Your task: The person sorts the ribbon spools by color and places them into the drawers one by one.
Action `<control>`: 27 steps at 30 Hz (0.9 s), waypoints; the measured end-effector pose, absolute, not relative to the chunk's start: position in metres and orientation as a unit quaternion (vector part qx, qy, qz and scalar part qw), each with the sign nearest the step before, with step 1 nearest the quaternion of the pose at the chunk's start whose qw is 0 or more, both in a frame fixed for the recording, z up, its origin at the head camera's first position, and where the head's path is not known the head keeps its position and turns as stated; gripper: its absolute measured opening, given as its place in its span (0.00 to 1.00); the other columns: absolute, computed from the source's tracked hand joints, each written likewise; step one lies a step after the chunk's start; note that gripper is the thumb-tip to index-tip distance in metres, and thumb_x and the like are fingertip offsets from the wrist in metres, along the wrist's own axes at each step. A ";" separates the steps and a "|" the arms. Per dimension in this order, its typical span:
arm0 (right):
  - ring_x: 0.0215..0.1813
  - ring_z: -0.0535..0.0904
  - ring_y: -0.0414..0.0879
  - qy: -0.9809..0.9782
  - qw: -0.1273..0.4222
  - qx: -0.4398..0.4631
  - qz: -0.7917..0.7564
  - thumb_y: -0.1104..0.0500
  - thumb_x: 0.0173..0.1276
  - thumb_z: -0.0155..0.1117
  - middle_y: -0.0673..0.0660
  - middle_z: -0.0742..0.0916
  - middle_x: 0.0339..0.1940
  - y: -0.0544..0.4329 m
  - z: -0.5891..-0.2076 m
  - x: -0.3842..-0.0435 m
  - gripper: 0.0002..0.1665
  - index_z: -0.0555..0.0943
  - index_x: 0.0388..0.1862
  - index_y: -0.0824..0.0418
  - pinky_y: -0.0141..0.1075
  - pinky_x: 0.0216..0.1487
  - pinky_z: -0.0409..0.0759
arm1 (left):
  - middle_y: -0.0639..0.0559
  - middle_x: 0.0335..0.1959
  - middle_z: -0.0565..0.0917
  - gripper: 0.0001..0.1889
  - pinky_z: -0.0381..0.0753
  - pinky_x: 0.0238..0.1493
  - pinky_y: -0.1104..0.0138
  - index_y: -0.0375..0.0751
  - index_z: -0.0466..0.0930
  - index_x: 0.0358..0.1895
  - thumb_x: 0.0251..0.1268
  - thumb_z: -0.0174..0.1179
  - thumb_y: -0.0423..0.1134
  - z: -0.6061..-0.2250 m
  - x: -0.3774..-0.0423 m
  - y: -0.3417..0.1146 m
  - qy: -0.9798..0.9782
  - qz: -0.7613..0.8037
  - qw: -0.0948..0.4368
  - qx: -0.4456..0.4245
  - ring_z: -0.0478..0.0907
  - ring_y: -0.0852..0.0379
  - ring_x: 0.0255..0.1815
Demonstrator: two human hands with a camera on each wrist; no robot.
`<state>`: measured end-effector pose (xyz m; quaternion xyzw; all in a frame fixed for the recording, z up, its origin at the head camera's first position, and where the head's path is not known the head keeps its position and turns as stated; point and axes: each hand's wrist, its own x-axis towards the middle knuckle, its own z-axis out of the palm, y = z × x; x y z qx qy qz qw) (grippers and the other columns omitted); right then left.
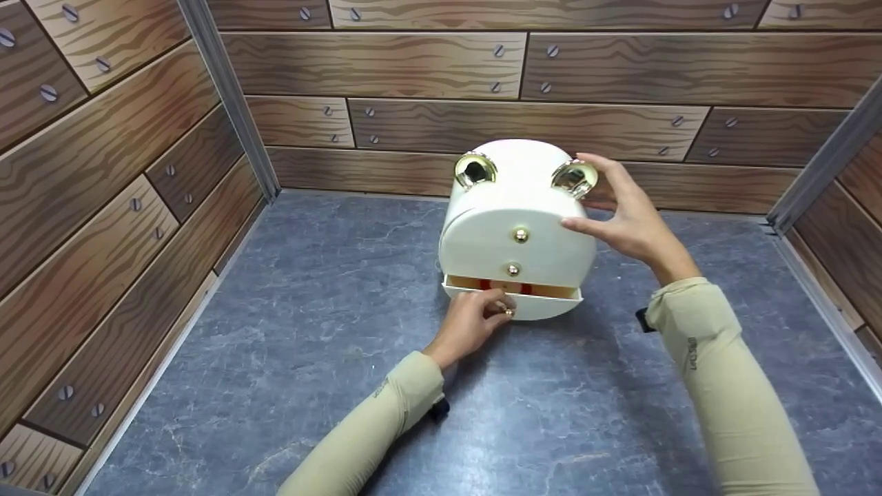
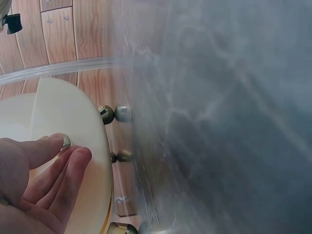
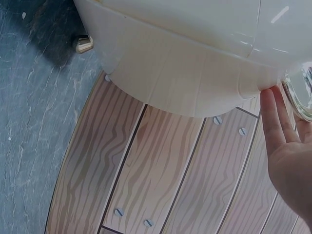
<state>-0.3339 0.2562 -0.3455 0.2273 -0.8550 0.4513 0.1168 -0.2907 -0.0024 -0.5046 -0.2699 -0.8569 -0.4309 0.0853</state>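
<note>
A white rounded chest of drawers [image 1: 520, 179] with small gold knobs stands on the floor panel. Its bottom drawer [image 1: 548, 307] is pulled partly out, and something with red bands [image 1: 526, 288] shows inside. Between thumb and fingers my left hand [image 1: 474, 322] pinches this drawer's gold knob [image 2: 66, 142]. At the chest's upper right is my right hand [image 1: 632, 219], its thumb against the front edge and its fingers beside a shiny gold ring [image 1: 575, 179]. In the right wrist view those fingers [image 3: 274, 114] reach up straight to the white side.
A second gold ring [image 1: 475, 170] sits at the chest's top left. The two upper drawers, with a middle knob [image 1: 513, 269] and a top knob [image 1: 521, 235], are closed. Wood-patterned walls [image 1: 441, 65] enclose the grey marbled surface [image 1: 310, 275] behind and at both sides.
</note>
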 end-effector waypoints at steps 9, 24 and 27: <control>0.65 0.79 0.59 -0.864 0.115 0.221 0.438 0.62 0.58 0.82 0.59 0.73 0.72 0.255 -0.345 -0.333 0.58 0.60 0.82 0.48 0.49 0.68 0.81 | 0.53 0.42 0.93 0.08 0.85 0.49 0.75 0.45 0.89 0.42 0.61 0.74 0.34 -0.505 -0.298 -0.002 -0.861 -0.421 0.093 -0.270 0.90 0.60 0.43; 0.61 0.81 0.58 -0.870 0.118 0.222 0.425 0.62 0.57 0.83 0.59 0.75 0.70 0.257 -0.343 -0.334 0.58 0.60 0.82 0.49 0.25 0.61 0.81 | 0.53 0.38 0.93 0.07 0.86 0.46 0.74 0.43 0.89 0.41 0.61 0.73 0.32 -0.506 -0.307 0.001 -0.858 -0.422 0.107 -0.273 0.90 0.62 0.41; 0.61 0.82 0.58 -0.872 0.117 0.222 0.420 0.62 0.57 0.83 0.60 0.75 0.70 0.256 -0.341 -0.334 0.58 0.60 0.82 0.50 0.26 0.62 0.81 | 0.53 0.38 0.93 0.07 0.87 0.45 0.74 0.43 0.89 0.41 0.61 0.73 0.33 -0.506 -0.308 0.001 -0.857 -0.425 0.108 -0.271 0.90 0.62 0.40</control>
